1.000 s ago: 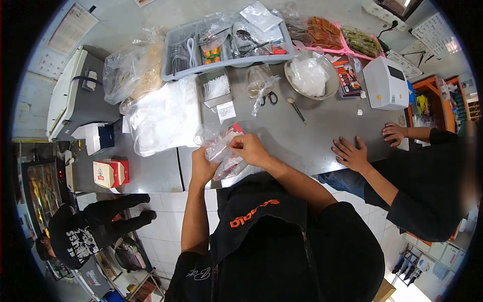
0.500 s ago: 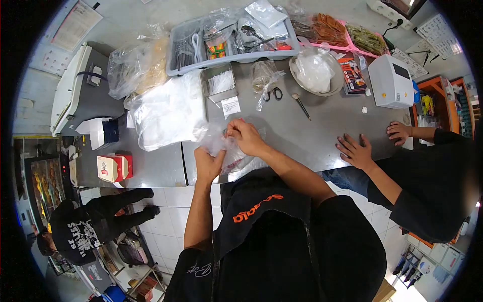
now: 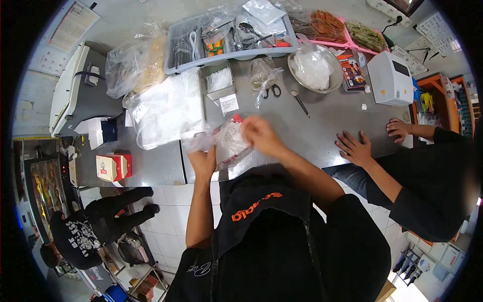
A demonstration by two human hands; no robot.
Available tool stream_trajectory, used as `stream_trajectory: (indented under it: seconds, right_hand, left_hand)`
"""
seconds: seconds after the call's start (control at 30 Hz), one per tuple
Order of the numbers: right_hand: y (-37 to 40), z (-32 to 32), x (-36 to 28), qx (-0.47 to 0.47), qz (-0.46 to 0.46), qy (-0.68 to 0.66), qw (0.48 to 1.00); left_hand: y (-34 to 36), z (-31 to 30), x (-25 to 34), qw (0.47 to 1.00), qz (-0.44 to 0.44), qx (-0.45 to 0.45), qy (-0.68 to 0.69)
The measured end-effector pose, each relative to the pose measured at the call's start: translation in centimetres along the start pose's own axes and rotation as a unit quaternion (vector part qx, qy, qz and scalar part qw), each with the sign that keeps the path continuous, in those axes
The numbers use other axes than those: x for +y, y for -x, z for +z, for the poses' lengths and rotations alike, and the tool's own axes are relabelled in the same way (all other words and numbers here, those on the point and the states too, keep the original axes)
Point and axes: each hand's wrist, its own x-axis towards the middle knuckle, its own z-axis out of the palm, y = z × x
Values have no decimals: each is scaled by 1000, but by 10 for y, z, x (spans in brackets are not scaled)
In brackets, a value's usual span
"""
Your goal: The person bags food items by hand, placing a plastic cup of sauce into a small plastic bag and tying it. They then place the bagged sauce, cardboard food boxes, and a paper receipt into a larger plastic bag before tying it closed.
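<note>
In front of me is a clear plastic bag (image 3: 232, 139) with red and white printing or contents showing through it. My left hand (image 3: 204, 162) is closed on the bag's left side, thumb pointing up along the plastic. A crumpled part of the bag sticks out beyond those fingers. My right hand (image 3: 262, 136) is at the bag's right edge, smeared by motion, so I cannot tell whether it grips anything. Just beyond the bag lies a small printed paper slip (image 3: 229, 103), beside a metal container (image 3: 217, 89) of white sticks.
A stack of clear plastic bags (image 3: 168, 110) lies left. Behind are a divided grey tray (image 3: 181, 68), scissors (image 3: 272, 91), a brush (image 3: 301, 104) and a bowl (image 3: 329, 89). On the right, a co-worker's hands (image 3: 354, 149) rest on the table; another person (image 3: 80, 231) stands lower left.
My right hand has moved right and slightly down, away from my left hand. The bag is now spread out more, showing its red and white parts. My left hand has shifted slightly down.
</note>
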Motion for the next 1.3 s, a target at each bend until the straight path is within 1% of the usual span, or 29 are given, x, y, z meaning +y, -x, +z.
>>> stream_trajectory:
  seconds: [0.03, 0.07, 0.1, 0.13, 0.17, 0.2, 0.27, 0.3, 0.37, 0.4, 0.47, 0.53, 0.57, 0.6, 0.67, 0.7, 0.8, 0.93, 1.03, 1.13, 1.17, 1.23, 1.3]
  right_hand:
    - [-10, -13, -7, 137, -46, 81, 986]
    - [-32, -34, 2, 260, -112, 106, 953]
    - [-55, -55, 10, 376, -179, 128, 900]
    - [-64, -63, -4, 406, -185, 153, 882]
    - [-69, -66, -21, 437, -188, 178, 862]
    - [-76, -69, -30, 427, -199, 210, 856]
    - [-88, -80, -44, 406, -219, 281, 842]
    - [-96, -90, -43, 386, -205, 269, 858]
    - [-106, -106, -40, 338, -180, 248, 890]
    - [-104, -107, -41, 337, -190, 245, 889]
    - [-96, -103, -42, 330, -212, 239, 888]
    - [-83, -93, -50, 326, -224, 291, 871]
    - [-81, -91, -55, 327, -232, 315, 860]
    - [-82, -90, -56, 317, -241, 275, 875]
    - [-90, -95, -49, 298, -259, 194, 898]
    - [-93, -98, -45, 291, -245, 179, 907]
    - [-103, -100, -47, 296, -234, 188, 907]
    - [-119, -107, -50, 271, -262, 167, 911]
    - [-115, -96, -75, 230, -272, 38, 934]
    - [-100, -87, -104, 211, -234, 23, 949]
    - [-96, -86, -109, 192, -247, 2, 950]
    - [-79, -76, -126, 203, -233, 3, 951]
    - [-68, -73, -130, 208, -218, -14, 953]
  left_hand:
    - [-1, -7, 19, 998, -56, -29, 19]
    - [-2, -11, 36, 997, -69, -35, 26]
    - [-6, -14, 49, 996, -79, -39, 33]
    - [-11, -18, 62, 995, -86, -45, 39]
    - [-13, -25, 79, 997, -69, -19, -22]
    - [-17, -27, 86, 999, 9, 31, 0]
    - [-24, -27, 99, 977, 162, 131, 50]
    - [-31, -27, 115, 972, 205, 101, 47]
    - [-41, -12, 145, 991, 106, -64, 47]
    - [-45, 3, 156, 987, 55, -144, 46]
    - [-51, 62, 144, 975, -23, -212, 69]
    - [-53, 136, 91, 983, -97, -153, -41]
    - [-54, 168, 51, 990, -64, -101, -77]
    - [-54, 192, 23, 992, -31, -51, -111]
    - [-66, 202, 10, 986, -111, -91, -89]
    - [-71, 202, 9, 979, -151, -113, -78]
    - [-90, 194, 11, 980, -135, -129, -71]
    - [-107, 173, 29, 989, -116, -91, -32]
    - [-116, 162, 42, 990, -102, -8, 101]
    - [-128, 134, 78, 974, -144, -59, 164]
    - [-132, 133, 82, 976, -124, -45, 173]
    - [-129, 131, 85, 978, -92, -22, 184]
    - [-122, 120, 100, 960, -155, -58, 224]
